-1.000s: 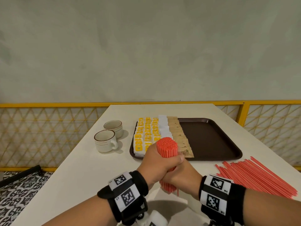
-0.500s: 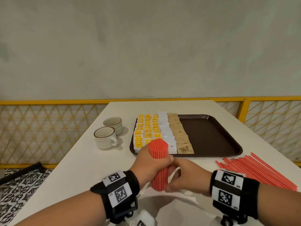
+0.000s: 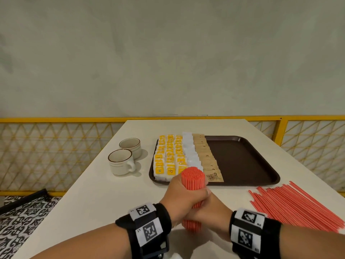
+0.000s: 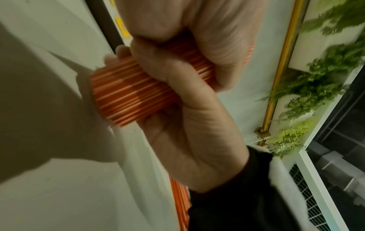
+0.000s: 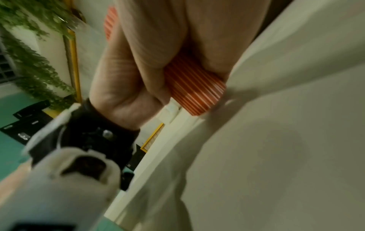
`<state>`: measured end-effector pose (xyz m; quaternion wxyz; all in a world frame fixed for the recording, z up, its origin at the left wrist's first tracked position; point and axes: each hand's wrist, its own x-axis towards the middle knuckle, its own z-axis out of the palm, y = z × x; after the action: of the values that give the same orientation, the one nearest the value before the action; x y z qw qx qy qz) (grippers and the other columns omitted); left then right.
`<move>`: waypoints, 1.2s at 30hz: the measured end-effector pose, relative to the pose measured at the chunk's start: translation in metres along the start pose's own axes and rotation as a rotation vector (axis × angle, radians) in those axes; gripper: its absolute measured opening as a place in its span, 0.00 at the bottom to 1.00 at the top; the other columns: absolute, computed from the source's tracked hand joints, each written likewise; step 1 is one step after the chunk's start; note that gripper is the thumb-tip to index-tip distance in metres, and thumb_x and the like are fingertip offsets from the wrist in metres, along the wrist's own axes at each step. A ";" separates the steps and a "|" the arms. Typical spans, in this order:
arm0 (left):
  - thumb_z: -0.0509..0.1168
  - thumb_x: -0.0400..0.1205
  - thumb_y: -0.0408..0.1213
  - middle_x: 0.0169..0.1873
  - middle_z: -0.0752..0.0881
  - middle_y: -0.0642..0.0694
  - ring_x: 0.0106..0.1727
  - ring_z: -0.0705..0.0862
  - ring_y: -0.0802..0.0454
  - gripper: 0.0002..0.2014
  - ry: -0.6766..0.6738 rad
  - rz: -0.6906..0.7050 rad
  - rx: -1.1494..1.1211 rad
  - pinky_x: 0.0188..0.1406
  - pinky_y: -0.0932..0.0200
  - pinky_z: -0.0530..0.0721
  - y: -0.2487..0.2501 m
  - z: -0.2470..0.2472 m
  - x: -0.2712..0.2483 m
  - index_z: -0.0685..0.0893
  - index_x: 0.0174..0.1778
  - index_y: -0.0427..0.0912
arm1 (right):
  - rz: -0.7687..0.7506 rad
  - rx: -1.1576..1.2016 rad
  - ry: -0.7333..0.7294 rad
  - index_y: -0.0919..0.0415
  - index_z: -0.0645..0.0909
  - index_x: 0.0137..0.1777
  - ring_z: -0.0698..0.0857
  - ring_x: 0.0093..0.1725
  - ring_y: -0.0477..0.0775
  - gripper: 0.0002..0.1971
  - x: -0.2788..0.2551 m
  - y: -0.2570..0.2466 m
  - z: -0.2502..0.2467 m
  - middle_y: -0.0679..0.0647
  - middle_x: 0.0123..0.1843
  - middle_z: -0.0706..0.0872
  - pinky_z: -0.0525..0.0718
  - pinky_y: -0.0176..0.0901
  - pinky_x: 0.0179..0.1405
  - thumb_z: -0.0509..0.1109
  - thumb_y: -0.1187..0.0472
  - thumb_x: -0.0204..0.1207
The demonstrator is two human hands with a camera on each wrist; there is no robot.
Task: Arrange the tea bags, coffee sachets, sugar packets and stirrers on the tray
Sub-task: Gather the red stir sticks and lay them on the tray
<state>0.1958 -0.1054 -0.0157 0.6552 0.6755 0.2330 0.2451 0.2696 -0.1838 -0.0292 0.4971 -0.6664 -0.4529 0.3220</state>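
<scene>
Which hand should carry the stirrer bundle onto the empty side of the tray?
Probably the right hand: it already grips the stirrer bundle, and the tray's bare half lies on its side. The left hand would reach across.

A thick bundle of orange-red striped plastic stirrers (image 4: 130,93) stands with its end on the pale tabletop (image 4: 59,195); the left hand (image 4: 213,36) wraps its upper part, the right hand (image 4: 189,125) curls round it lower down — both blurred; beyond, a yellow rail (image 4: 284,62) and green hanging foliage (image 4: 316,81).
</scene>
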 end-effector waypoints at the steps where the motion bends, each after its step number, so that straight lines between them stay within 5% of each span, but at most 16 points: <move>1: 0.76 0.71 0.31 0.49 0.90 0.43 0.51 0.89 0.48 0.12 0.001 -0.005 -0.013 0.53 0.53 0.87 0.004 0.002 0.002 0.86 0.49 0.44 | 0.006 0.031 0.038 0.60 0.83 0.53 0.89 0.46 0.53 0.18 0.000 0.000 0.000 0.60 0.43 0.89 0.88 0.52 0.52 0.73 0.78 0.67; 4: 0.75 0.73 0.30 0.37 0.87 0.43 0.41 0.88 0.48 0.07 -0.001 0.025 -0.040 0.47 0.54 0.88 0.024 0.005 0.017 0.85 0.44 0.37 | -0.055 0.100 0.099 0.67 0.81 0.46 0.86 0.31 0.56 0.12 0.005 -0.011 -0.010 0.61 0.32 0.84 0.87 0.52 0.36 0.70 0.80 0.66; 6: 0.73 0.74 0.30 0.29 0.84 0.47 0.33 0.85 0.53 0.05 -0.023 0.030 -0.082 0.38 0.57 0.87 0.042 0.011 0.035 0.83 0.36 0.41 | -0.115 0.125 0.187 0.65 0.80 0.46 0.86 0.31 0.58 0.12 0.012 -0.024 -0.023 0.64 0.32 0.84 0.86 0.52 0.33 0.71 0.78 0.64; 9: 0.74 0.76 0.37 0.29 0.86 0.49 0.34 0.86 0.53 0.07 -0.068 0.016 -0.113 0.41 0.57 0.84 0.062 0.027 0.066 0.84 0.34 0.44 | -0.104 0.155 0.239 0.65 0.80 0.55 0.89 0.35 0.60 0.17 0.032 -0.030 -0.049 0.66 0.39 0.87 0.87 0.49 0.35 0.70 0.76 0.67; 14: 0.66 0.82 0.43 0.47 0.87 0.42 0.51 0.86 0.46 0.08 -0.207 -0.092 -0.066 0.56 0.53 0.83 0.059 0.062 0.120 0.83 0.52 0.43 | 0.072 0.101 0.274 0.59 0.84 0.55 0.90 0.47 0.65 0.17 0.071 -0.016 -0.111 0.66 0.47 0.89 0.88 0.65 0.49 0.73 0.64 0.64; 17: 0.64 0.83 0.42 0.61 0.84 0.37 0.64 0.82 0.40 0.19 -0.242 -0.220 -0.078 0.63 0.47 0.80 0.046 0.085 0.147 0.78 0.68 0.37 | 0.206 0.075 0.235 0.62 0.80 0.58 0.88 0.38 0.64 0.16 0.085 -0.005 -0.151 0.68 0.44 0.87 0.88 0.56 0.38 0.72 0.70 0.70; 20: 0.65 0.83 0.37 0.62 0.83 0.35 0.62 0.82 0.40 0.22 -0.222 -0.307 -0.116 0.64 0.42 0.79 0.039 0.104 0.168 0.73 0.73 0.33 | 0.381 0.010 0.177 0.65 0.79 0.56 0.86 0.32 0.59 0.14 0.096 0.004 -0.182 0.67 0.40 0.84 0.87 0.50 0.33 0.70 0.72 0.71; 22: 0.63 0.84 0.33 0.57 0.83 0.35 0.57 0.83 0.41 0.22 -0.256 -0.371 -0.126 0.61 0.42 0.80 0.036 0.113 0.179 0.71 0.73 0.31 | 0.484 -0.071 0.161 0.67 0.81 0.54 0.88 0.37 0.61 0.14 0.102 0.012 -0.195 0.68 0.43 0.86 0.89 0.56 0.42 0.73 0.70 0.68; 24: 0.60 0.85 0.31 0.54 0.82 0.35 0.61 0.82 0.40 0.20 -0.310 -0.433 -0.094 0.59 0.43 0.78 0.032 0.119 0.189 0.70 0.73 0.30 | 0.525 -0.245 0.138 0.69 0.82 0.53 0.88 0.45 0.62 0.18 0.109 0.022 -0.207 0.66 0.49 0.88 0.88 0.57 0.51 0.77 0.62 0.64; 26: 0.60 0.86 0.31 0.44 0.80 0.37 0.51 0.83 0.41 0.19 -0.336 -0.477 -0.049 0.57 0.44 0.78 0.026 0.124 0.197 0.71 0.72 0.28 | 0.537 -0.417 0.116 0.66 0.82 0.53 0.85 0.48 0.58 0.17 0.113 0.031 -0.217 0.61 0.51 0.87 0.85 0.51 0.53 0.76 0.55 0.69; 31: 0.62 0.85 0.31 0.43 0.79 0.35 0.42 0.82 0.42 0.17 -0.346 -0.547 0.028 0.46 0.45 0.86 0.013 0.137 0.212 0.73 0.68 0.27 | 0.576 -0.537 0.093 0.58 0.77 0.40 0.81 0.50 0.57 0.08 0.109 0.039 -0.225 0.53 0.40 0.81 0.80 0.43 0.46 0.72 0.56 0.76; 33: 0.63 0.84 0.32 0.42 0.81 0.35 0.41 0.83 0.43 0.14 -0.368 -0.571 0.047 0.36 0.49 0.88 0.010 0.141 0.215 0.76 0.63 0.29 | 0.589 -0.569 0.098 0.56 0.75 0.37 0.84 0.57 0.62 0.10 0.106 0.041 -0.225 0.57 0.47 0.85 0.79 0.44 0.50 0.71 0.57 0.76; 36: 0.65 0.82 0.30 0.43 0.83 0.35 0.41 0.85 0.42 0.05 -0.415 -0.590 0.076 0.37 0.49 0.88 0.008 0.148 0.216 0.79 0.49 0.31 | 0.610 -0.603 0.118 0.57 0.76 0.37 0.83 0.63 0.64 0.09 0.100 0.039 -0.229 0.64 0.61 0.85 0.79 0.44 0.49 0.71 0.57 0.76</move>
<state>0.4568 -0.0820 -0.0054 0.7054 0.6384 0.2891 -0.1059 0.5205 -0.1802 0.0046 0.1874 -0.9024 -0.2796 0.2690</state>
